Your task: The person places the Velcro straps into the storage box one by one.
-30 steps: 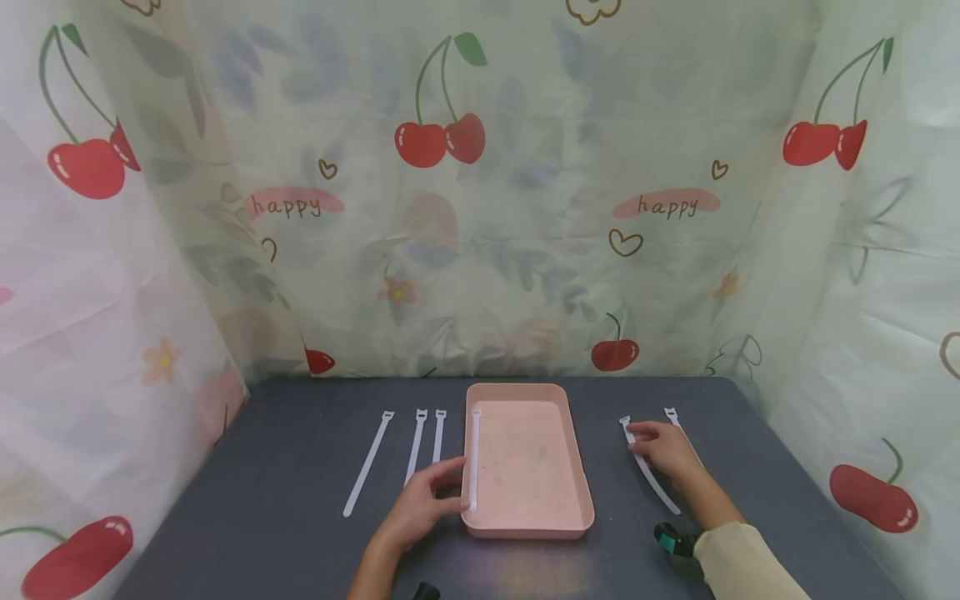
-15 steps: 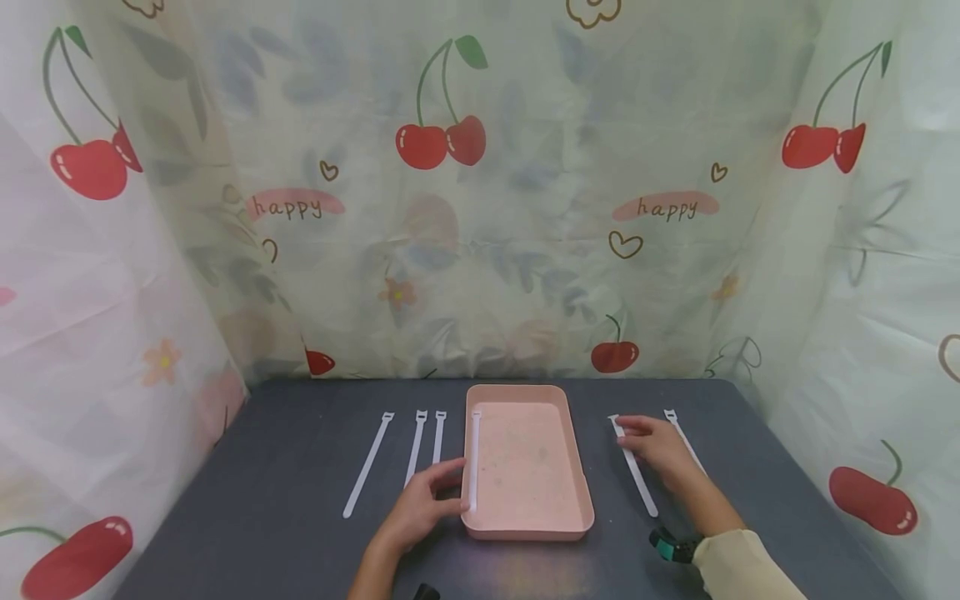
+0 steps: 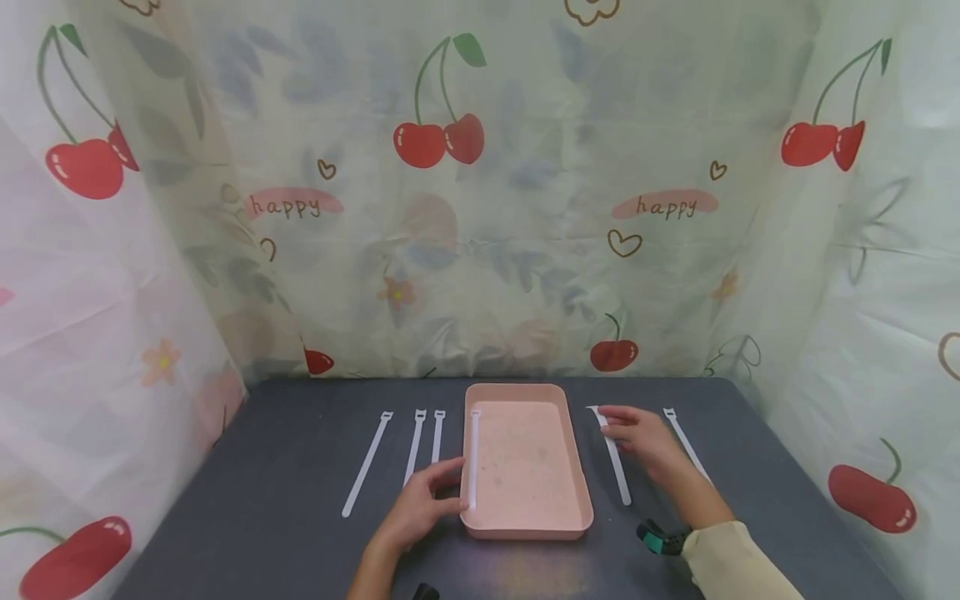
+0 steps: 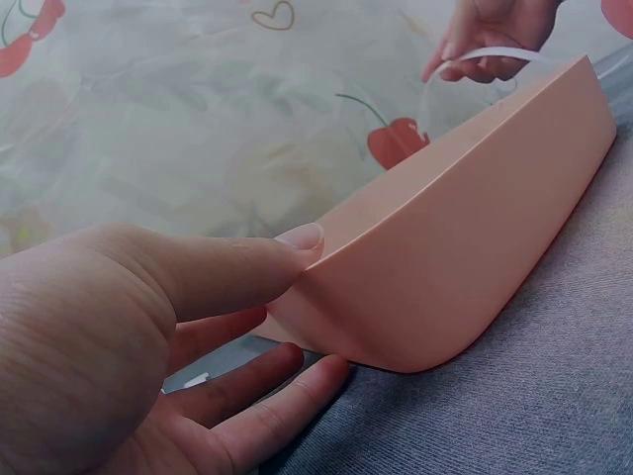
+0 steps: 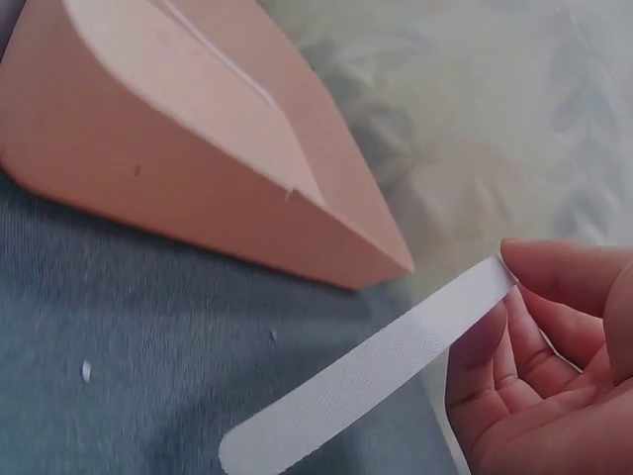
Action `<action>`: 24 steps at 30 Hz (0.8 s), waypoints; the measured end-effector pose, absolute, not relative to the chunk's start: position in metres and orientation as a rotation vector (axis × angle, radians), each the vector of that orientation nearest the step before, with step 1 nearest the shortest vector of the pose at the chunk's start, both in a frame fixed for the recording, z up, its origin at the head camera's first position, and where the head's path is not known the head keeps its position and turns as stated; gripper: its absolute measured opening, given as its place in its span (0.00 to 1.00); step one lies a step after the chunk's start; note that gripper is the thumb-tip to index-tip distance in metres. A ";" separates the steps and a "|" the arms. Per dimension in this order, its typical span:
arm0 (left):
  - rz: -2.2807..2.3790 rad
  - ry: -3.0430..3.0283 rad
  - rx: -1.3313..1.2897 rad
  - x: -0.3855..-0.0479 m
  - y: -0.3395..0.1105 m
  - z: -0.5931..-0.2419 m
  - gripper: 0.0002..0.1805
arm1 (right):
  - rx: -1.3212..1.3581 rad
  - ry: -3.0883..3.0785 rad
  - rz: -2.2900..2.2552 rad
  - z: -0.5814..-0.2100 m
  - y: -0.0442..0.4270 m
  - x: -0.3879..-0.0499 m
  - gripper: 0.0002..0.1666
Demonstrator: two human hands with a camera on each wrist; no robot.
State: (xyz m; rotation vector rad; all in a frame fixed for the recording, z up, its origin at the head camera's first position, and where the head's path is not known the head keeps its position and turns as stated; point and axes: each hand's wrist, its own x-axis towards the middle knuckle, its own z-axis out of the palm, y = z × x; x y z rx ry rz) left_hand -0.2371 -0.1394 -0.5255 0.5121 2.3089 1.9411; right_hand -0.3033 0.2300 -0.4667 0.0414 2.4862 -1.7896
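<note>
My right hand (image 3: 645, 442) is to the right of the pink tray (image 3: 536, 467), pinching a white hook-and-loop cable tie (image 3: 618, 471) near its slotted head. In the right wrist view, thumb and finger hold the tie (image 5: 366, 381), and its rounded tail slants down to the left. My left hand (image 3: 420, 504) touches the tray's near left side. Seen from the left wrist, the thumb lies at the tray's rim (image 4: 415, 203), with the other fingers loosely extended below against the wall. Another cable tie (image 3: 474, 462) lies lengthwise inside the tray along its left wall.
Several more white cable ties lie on the dark table, with one tie (image 3: 366, 467) farthest left. On the right, behind my right hand, is another tie (image 3: 686, 442), partly covered. A patterned curtain (image 3: 517, 250) encloses the table at the back and sides.
My right hand has moved left toward the tray with the cable tie, away from the tie on the far right. The left hand and tray have stayed put.
</note>
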 end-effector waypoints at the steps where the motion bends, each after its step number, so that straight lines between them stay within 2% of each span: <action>1: 1.944 2.308 0.513 -0.237 -0.139 -0.526 0.35 | 0.035 2.469 -1.807 -0.465 0.228 -0.304 0.26; 24: 1.923 2.321 0.526 -0.238 -0.139 -0.527 0.35 | -0.008 2.269 -1.980 -0.445 0.179 -0.319 0.24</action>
